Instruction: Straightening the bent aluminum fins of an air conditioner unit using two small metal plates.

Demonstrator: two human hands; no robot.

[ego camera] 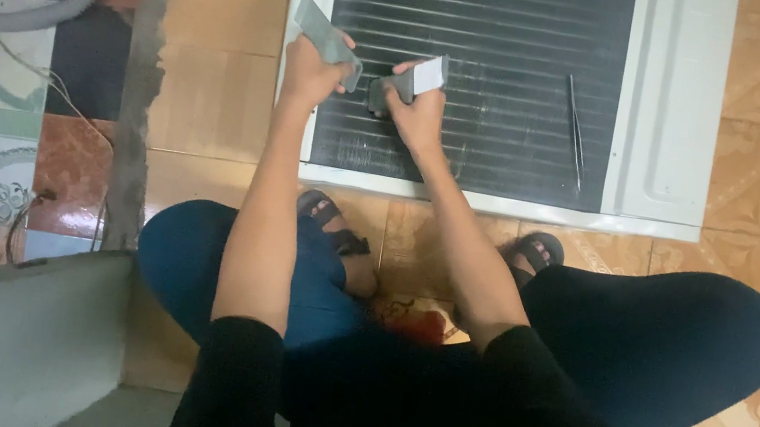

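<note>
Grey comb tools (325, 38) (both part-hidden): left hand (309, 72) & right hand (418, 111) fingers wrapped tight, over dark fins (508, 54).

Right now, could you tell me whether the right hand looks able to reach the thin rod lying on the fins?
Probably yes: the rod lies bare on the dark fins, with nothing between it and the right hand. That hand holds a grey comb tool, though, so its grip is occupied.

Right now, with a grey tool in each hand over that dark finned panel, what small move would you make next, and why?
Probably lower the right hand so its grey comb tool meets the finned panel; both tools look raised, and the left hand holds its tool at the panel's edge.
</note>
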